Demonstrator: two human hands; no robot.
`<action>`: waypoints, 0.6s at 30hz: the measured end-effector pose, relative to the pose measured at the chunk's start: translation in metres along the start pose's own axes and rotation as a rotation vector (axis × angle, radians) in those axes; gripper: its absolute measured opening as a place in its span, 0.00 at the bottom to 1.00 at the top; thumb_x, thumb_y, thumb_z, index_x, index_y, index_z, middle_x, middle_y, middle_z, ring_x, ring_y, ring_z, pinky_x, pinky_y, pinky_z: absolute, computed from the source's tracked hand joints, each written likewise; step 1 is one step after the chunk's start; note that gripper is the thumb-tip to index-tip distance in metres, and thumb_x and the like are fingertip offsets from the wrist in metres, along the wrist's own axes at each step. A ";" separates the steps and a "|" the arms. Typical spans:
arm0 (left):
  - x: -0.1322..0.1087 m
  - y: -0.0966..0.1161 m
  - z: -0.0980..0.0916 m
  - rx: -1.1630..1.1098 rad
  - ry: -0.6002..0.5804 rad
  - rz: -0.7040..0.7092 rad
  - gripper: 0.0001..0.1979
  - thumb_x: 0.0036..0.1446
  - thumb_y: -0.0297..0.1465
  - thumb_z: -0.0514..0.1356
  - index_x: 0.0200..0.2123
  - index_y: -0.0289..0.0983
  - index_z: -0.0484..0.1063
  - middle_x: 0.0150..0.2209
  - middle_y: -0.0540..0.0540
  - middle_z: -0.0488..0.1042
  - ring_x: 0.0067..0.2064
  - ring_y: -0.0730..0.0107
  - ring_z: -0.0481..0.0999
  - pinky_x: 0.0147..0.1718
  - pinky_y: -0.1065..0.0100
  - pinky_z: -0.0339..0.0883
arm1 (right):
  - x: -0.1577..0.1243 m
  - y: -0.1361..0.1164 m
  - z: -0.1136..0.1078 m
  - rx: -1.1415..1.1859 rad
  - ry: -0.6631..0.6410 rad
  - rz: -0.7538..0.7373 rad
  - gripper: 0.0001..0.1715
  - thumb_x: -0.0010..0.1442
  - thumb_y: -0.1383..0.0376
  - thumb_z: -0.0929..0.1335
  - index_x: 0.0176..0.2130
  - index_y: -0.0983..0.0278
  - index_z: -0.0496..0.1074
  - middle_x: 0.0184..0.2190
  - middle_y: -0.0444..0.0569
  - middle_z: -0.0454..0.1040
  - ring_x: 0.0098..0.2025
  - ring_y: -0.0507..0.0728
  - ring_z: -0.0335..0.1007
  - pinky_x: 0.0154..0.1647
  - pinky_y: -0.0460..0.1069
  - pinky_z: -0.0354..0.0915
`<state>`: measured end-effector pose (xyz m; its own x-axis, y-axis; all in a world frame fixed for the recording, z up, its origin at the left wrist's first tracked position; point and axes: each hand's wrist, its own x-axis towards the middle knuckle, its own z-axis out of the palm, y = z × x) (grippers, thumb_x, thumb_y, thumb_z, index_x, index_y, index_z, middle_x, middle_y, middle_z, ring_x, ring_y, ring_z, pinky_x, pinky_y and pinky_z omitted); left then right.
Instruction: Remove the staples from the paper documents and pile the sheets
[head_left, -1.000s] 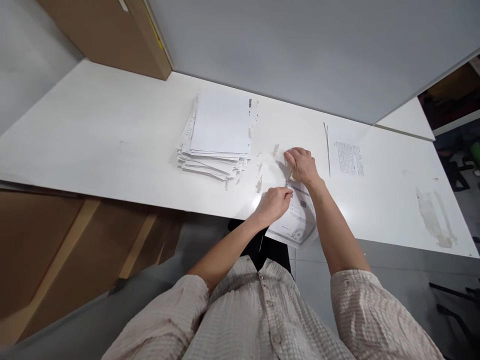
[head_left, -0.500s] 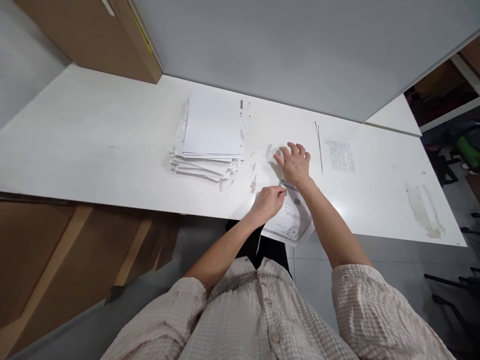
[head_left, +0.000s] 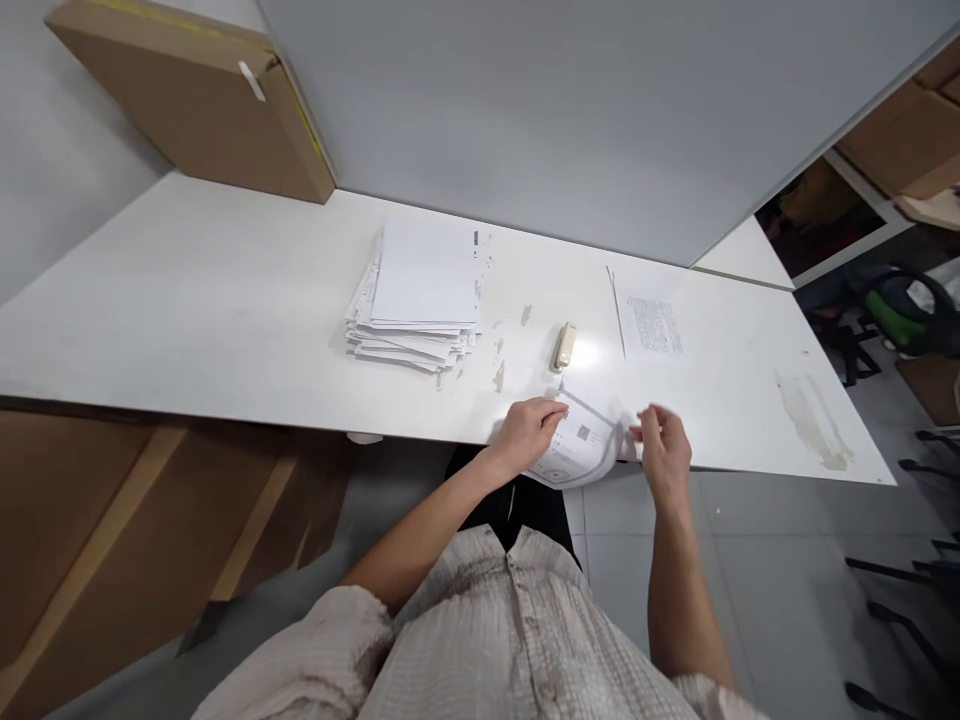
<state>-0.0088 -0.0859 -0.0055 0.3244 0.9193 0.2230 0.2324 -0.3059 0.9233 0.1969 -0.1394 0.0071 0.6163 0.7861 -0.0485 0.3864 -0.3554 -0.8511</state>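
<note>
One stack of paper sits mid-frame, with one stapler right of it and one loose sheet further right. One form is at lower centre, between two hands: left hand, right hand. One box upper left, one table.

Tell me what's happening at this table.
A person at the white table holds a printed document at the near edge. The left hand pinches its left corner; the right hand is at its right side, too blurred to tell the grip. A small beige stapler lies untouched just beyond, with a paper stack to the left and a single sheet to the right.
</note>
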 end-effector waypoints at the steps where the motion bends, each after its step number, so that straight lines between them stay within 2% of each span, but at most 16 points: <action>1: -0.002 0.006 0.000 -0.016 0.028 0.069 0.09 0.57 0.26 0.56 0.38 0.36 0.76 0.35 0.45 0.79 0.38 0.69 0.78 0.38 0.69 0.73 | -0.015 0.012 -0.007 0.063 -0.031 0.056 0.30 0.54 0.47 0.66 0.50 0.63 0.68 0.43 0.52 0.73 0.36 0.57 0.72 0.42 0.54 0.67; 4: 0.000 0.022 0.005 -0.078 0.110 0.236 0.09 0.58 0.25 0.56 0.38 0.35 0.76 0.35 0.44 0.79 0.36 0.71 0.78 0.36 0.70 0.73 | -0.048 0.035 -0.016 0.359 -0.192 0.195 0.27 0.52 0.49 0.68 0.46 0.62 0.70 0.44 0.51 0.74 0.42 0.57 0.71 0.40 0.51 0.68; 6: 0.004 0.028 0.013 -0.099 0.153 0.309 0.09 0.58 0.26 0.56 0.39 0.35 0.75 0.35 0.44 0.78 0.37 0.71 0.78 0.35 0.70 0.73 | -0.057 0.037 -0.015 0.516 -0.249 0.235 0.24 0.51 0.51 0.70 0.44 0.61 0.71 0.44 0.50 0.74 0.42 0.56 0.71 0.38 0.49 0.68; 9: 0.013 0.029 0.024 -0.102 0.217 0.402 0.09 0.60 0.27 0.55 0.40 0.35 0.74 0.34 0.44 0.78 0.36 0.72 0.77 0.34 0.70 0.74 | -0.048 0.025 -0.015 0.597 -0.161 0.215 0.21 0.48 0.55 0.72 0.41 0.62 0.72 0.39 0.48 0.76 0.37 0.55 0.72 0.34 0.48 0.68; 11: 0.017 0.027 0.027 -0.081 0.243 0.446 0.10 0.61 0.28 0.54 0.44 0.36 0.72 0.37 0.44 0.77 0.38 0.72 0.77 0.35 0.70 0.74 | -0.025 0.012 -0.020 0.548 -0.054 0.148 0.19 0.46 0.56 0.73 0.37 0.64 0.73 0.34 0.47 0.77 0.33 0.54 0.72 0.31 0.48 0.68; 14: 0.018 0.021 0.018 0.034 0.220 0.422 0.15 0.61 0.31 0.53 0.52 0.39 0.67 0.46 0.42 0.75 0.46 0.69 0.74 0.40 0.66 0.74 | 0.037 -0.008 -0.032 0.362 0.120 -0.017 0.14 0.44 0.59 0.74 0.29 0.66 0.73 0.25 0.43 0.73 0.26 0.51 0.68 0.25 0.45 0.65; 16: 0.014 0.012 0.006 0.152 0.215 0.367 0.15 0.61 0.31 0.53 0.51 0.39 0.67 0.46 0.43 0.74 0.48 0.67 0.73 0.44 0.64 0.72 | 0.091 -0.020 -0.039 0.327 0.136 -0.099 0.11 0.44 0.61 0.73 0.26 0.65 0.71 0.22 0.41 0.70 0.24 0.50 0.66 0.23 0.44 0.64; 18: 0.008 -0.001 -0.006 0.261 0.230 0.312 0.14 0.62 0.29 0.51 0.48 0.39 0.70 0.43 0.44 0.76 0.46 0.67 0.73 0.45 0.62 0.71 | 0.145 -0.032 -0.040 0.316 0.058 -0.110 0.08 0.45 0.63 0.71 0.25 0.65 0.70 0.22 0.42 0.70 0.24 0.50 0.66 0.23 0.46 0.65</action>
<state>-0.0120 -0.0770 -0.0032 0.2109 0.7957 0.5678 0.3888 -0.6012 0.6982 0.3009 -0.0346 0.0477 0.6243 0.7776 0.0745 0.2263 -0.0888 -0.9700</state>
